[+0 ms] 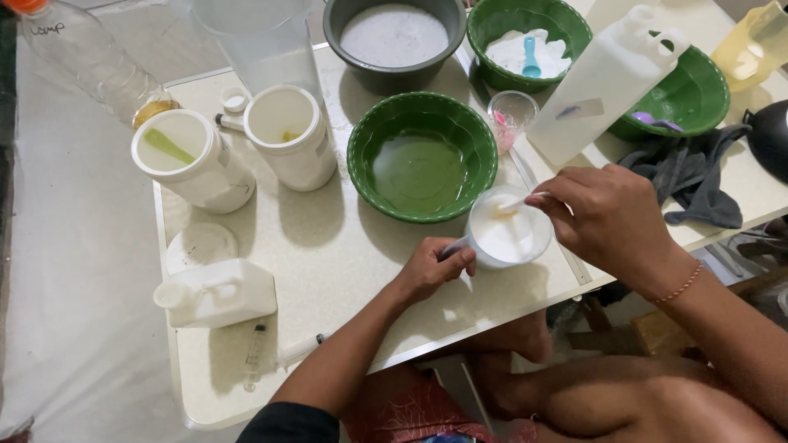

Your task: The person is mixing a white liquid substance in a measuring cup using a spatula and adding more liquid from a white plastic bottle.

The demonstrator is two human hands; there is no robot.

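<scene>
Below, left hand [431,269] gripping cup [509,238] — right hand [603,215] stirring

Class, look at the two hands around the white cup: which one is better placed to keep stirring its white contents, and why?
The right hand: it holds the spoon dipping into the white cup. The left hand grips the cup's handle, steadying it.

A pale cream, faintly speckled tabletop [328,262] carries three glossy green plastic bowls: the nearest round green bowl [422,156] holds green-tinted liquid, the far green bowl [528,41] white powder and a turquoise scoop [530,59], the right-hand green bowl [688,97] a purple scoop [655,121]. A dark grey basin [394,39] holds white powder. A small white cup [509,236] holds white paste. White plastic tubs [289,135], a white jug [217,294] and a charcoal grey cloth [698,176] lie around; red patterned fabric [406,410] covers the lap.
</scene>
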